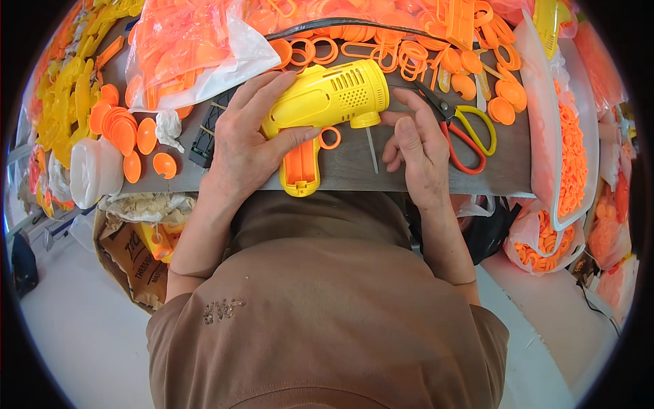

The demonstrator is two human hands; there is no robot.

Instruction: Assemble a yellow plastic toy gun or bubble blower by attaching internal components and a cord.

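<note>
Yellow vented housing [344, 92] (orange handle [300, 167] seemingly fitted) is clamped in the left fingers [271, 95]; right fingers [417, 109] apart, orange ring [331, 147] loose.

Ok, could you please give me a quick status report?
Left grip holding yellow plastic casing. Right grip open by the casing's vented end. Scissors close beside right grip.

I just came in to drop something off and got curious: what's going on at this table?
A person is holding a yellow plastic casing in their left hand, over the near edge of the table. A handle, orange on the inside, points down from it. The right hand is open beside the casing's right end; whether it touches is unclear. Scissors lie just to the right, and loose orange parts are spread across the far side.
</note>
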